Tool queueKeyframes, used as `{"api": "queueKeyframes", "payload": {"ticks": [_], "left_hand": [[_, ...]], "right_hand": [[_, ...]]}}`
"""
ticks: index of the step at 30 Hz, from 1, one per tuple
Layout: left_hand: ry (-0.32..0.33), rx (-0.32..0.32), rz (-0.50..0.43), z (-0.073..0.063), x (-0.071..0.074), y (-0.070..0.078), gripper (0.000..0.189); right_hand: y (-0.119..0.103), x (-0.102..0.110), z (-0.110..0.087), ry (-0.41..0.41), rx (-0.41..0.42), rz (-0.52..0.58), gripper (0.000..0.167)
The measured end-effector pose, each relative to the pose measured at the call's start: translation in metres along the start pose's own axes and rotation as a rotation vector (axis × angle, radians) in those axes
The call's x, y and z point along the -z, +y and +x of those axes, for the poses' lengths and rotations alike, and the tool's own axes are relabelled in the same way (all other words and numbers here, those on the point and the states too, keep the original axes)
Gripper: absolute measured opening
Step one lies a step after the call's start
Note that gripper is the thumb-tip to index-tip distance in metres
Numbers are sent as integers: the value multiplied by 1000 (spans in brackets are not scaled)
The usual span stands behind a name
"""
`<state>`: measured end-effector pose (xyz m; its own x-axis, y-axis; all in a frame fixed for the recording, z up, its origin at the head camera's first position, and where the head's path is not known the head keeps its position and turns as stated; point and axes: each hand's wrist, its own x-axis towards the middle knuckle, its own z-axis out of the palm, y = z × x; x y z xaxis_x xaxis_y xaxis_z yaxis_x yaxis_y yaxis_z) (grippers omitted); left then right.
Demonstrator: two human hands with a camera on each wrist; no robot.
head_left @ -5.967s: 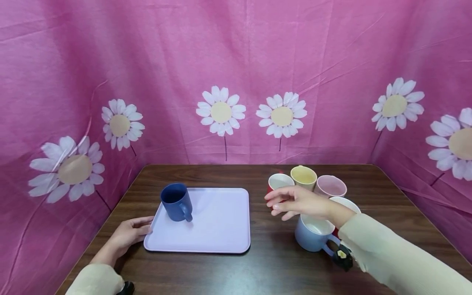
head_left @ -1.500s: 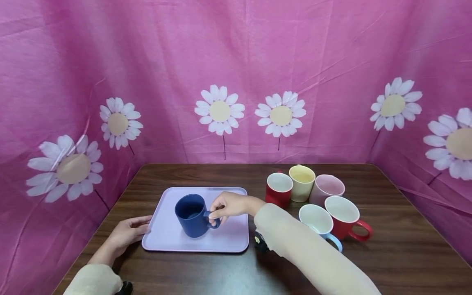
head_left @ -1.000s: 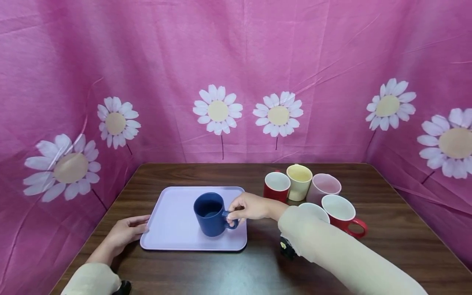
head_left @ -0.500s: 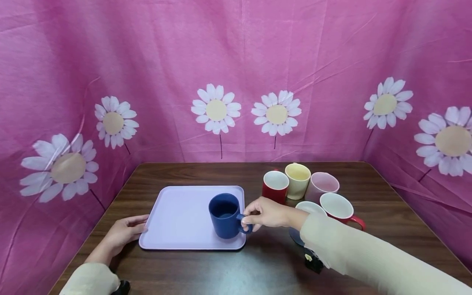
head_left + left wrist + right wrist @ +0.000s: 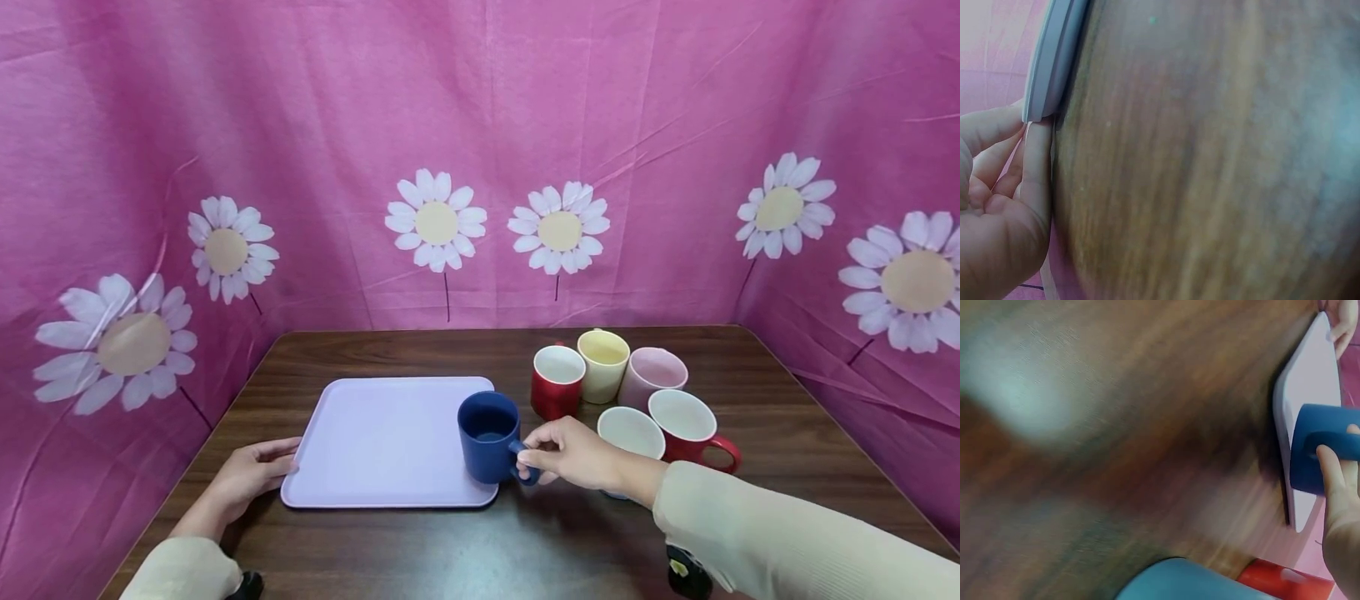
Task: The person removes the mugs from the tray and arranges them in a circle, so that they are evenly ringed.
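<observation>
My right hand (image 5: pixel 573 454) pinches the handle of a dark blue mug (image 5: pixel 483 437), fingers and thumb on the handle. The mug is upright and overlaps the right edge of a lilac tray (image 5: pixel 382 442) in the head view. The right wrist view shows the mug (image 5: pixel 1313 425) against the tray with my thumb on its handle. At the tray's left edge is my left hand (image 5: pixel 243 479). In the left wrist view its fingers (image 5: pixel 1036 159) lie on either side of the tray's rim (image 5: pixel 1054 62), gripping it.
To the right stand a red mug (image 5: pixel 557 387), a yellow mug (image 5: pixel 602 371), a pink mug (image 5: pixel 651 382), another red mug (image 5: pixel 686 433) and a light blue mug (image 5: pixel 630 433), partly behind my right hand. Everything is on a brown wooden table (image 5: pixel 390 554) before a pink curtain (image 5: pixel 337 125).
My right hand was first above the mugs, then took the dark blue mug's handle and moved it rightward across the tray to its right edge. My left hand stays at the tray.
</observation>
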<state>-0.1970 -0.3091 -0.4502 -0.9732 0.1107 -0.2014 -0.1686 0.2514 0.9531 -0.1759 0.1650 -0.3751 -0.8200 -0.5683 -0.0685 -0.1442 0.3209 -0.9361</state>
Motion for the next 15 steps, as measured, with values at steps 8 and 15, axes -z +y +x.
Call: {"api": "queueKeyframes", "payload": {"ticks": [8, 15], "left_hand": [[-8, -1, 2, 0, 1, 0, 56], [-8, 4, 2, 1, 2, -1, 55]], "right_hand": [[7, -5, -19, 95, -3, 34, 16], [9, -6, -33, 152, -36, 59, 21]]}}
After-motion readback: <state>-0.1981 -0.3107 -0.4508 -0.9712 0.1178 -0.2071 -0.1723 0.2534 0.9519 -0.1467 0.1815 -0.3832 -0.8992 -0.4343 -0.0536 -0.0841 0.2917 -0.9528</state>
